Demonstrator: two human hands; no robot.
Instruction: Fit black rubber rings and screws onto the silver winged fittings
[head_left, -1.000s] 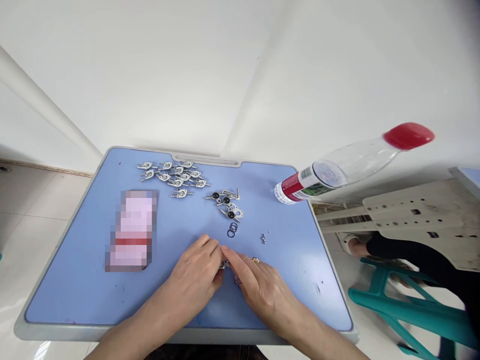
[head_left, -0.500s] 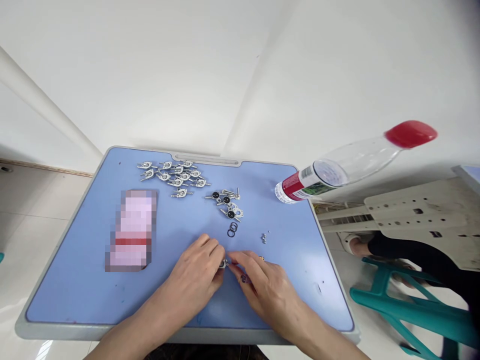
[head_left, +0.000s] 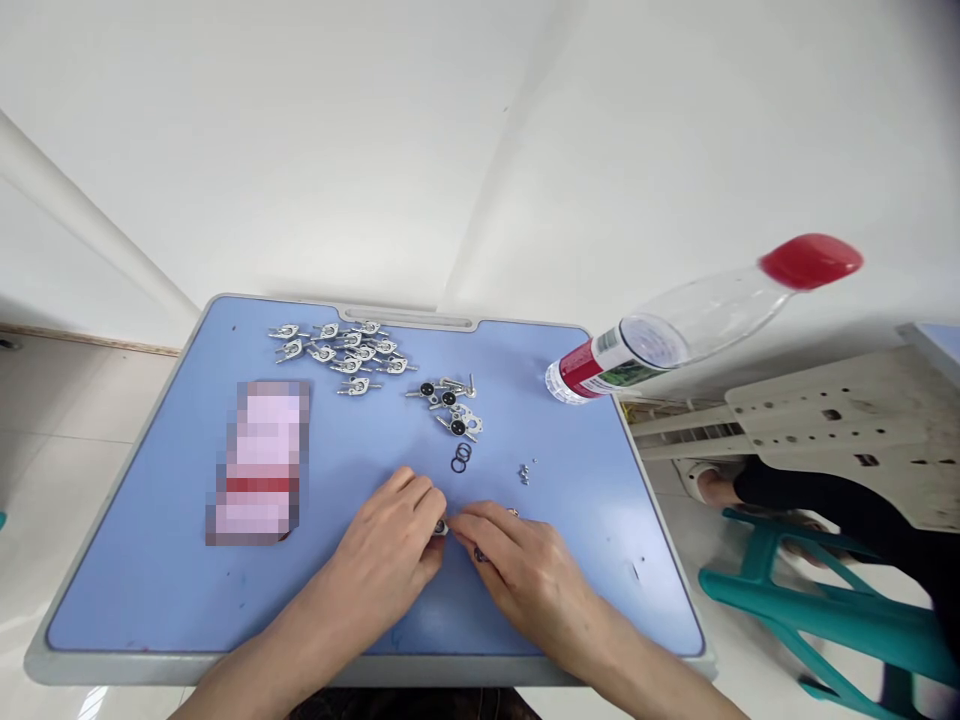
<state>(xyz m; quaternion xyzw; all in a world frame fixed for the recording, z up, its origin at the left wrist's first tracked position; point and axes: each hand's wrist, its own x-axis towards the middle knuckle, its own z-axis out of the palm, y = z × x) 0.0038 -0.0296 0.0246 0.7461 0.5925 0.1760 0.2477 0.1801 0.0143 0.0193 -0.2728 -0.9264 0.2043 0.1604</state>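
Note:
My left hand (head_left: 397,525) is closed around a small metal valve (head_left: 440,527), with only its end showing at the fingertips. My right hand (head_left: 517,565) meets it from the other side, thumb and fingers pinched together against the valve's exposed end. Whatever lies between those right fingertips is too small to make out. A small dark patterned spot (head_left: 481,554) shows by the right fingers. Beyond the hands lie black rubber rings (head_left: 460,459), and behind them a group of metal valve parts with black round discs (head_left: 457,427). Tiny metal screws (head_left: 523,474) are scattered to the right.
Several metal valves (head_left: 352,355) are grouped at the table's far left. A blurred pinkish rectangular item (head_left: 262,460) lies on the blue table (head_left: 150,590). A red-capped bottle (head_left: 600,365) stands at the right. Beyond the edge are a green stool (head_left: 810,600) and another person's leg (head_left: 810,505).
My right fingertips have moved slightly left, closer against the valve in my left hand. The whole view has shifted a little; the parts on the table lie as before.

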